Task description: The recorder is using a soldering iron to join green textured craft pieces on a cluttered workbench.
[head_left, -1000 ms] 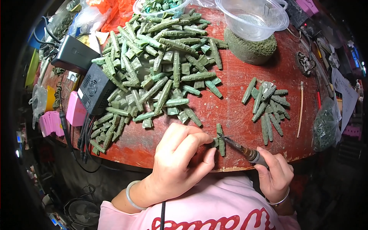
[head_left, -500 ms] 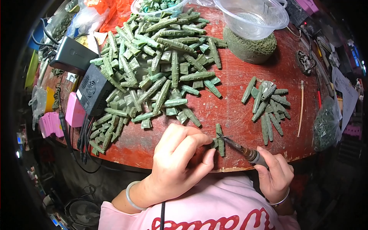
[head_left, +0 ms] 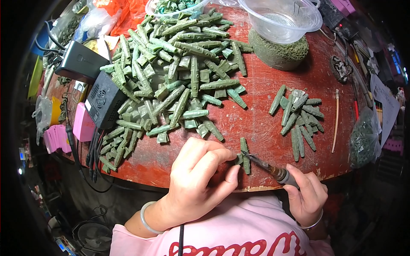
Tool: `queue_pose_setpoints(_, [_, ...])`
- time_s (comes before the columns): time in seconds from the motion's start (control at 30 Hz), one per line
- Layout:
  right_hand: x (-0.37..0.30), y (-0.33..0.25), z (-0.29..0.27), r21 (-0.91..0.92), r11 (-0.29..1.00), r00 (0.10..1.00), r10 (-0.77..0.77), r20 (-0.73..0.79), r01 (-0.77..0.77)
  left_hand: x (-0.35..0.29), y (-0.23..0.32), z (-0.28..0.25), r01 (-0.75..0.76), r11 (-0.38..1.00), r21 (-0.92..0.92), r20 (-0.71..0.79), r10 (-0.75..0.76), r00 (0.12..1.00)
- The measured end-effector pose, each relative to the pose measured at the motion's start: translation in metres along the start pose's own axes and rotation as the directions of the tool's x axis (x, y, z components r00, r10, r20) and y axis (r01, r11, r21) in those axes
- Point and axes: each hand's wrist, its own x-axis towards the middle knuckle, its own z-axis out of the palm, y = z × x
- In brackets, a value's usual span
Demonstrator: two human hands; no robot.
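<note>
"Left hand?"

"Left hand (head_left: 203,177) at the table's near edge, thumb and forefinger pinched on a small green tab (head_left: 239,159)."

"Right?"

"Right hand (head_left: 307,192) clamped round the grey grip of a pen-type soldering iron (head_left: 277,172), tip slanting up-left. Hands apart."

"Where's the workpiece?"

"Knobbly green stick (head_left: 244,154), flat on the red tabletop (head_left: 262,123) between the hands, tab against its left side. Iron's tip is right at it; too dark and small to tell whether it touches."

"Surroundings, quick."

"Big heap of green sticks (head_left: 175,85) beyond the left hand, smaller cluster of green sticks (head_left: 299,112) beyond the iron. Clear plastic tub (head_left: 282,27) on a round crumbly green mass (head_left: 277,54) at the far side. Black box with a fan grille (head_left: 104,100) left of the heap, thin pale rod (head_left: 335,121) right of the cluster."
</note>
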Motion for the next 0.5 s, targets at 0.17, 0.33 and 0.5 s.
queue_pose_setpoints(0.17, [-0.0013,0.0009,-0.0004,0.004,1.000,1.000,-0.008,-0.006,0.008,0.0003,0.0006,0.0001,0.000,1.000,0.003,0.000,0.000,1.000])
queue_pose_setpoints(0.33, [-0.0036,0.0021,-0.0011,0.008,1.000,1.000,0.002,-0.007,-0.002,0.0002,0.0002,-0.0004,0.003,1.000,0.003,0.006,-0.003,1.000])
queue_pose_setpoints(0.5, [-0.0048,0.0024,-0.0007,0.022,0.999,0.999,0.028,-0.026,-0.028,-0.0002,0.0000,0.0004,-0.003,1.000,0.004,0.003,0.003,1.000])
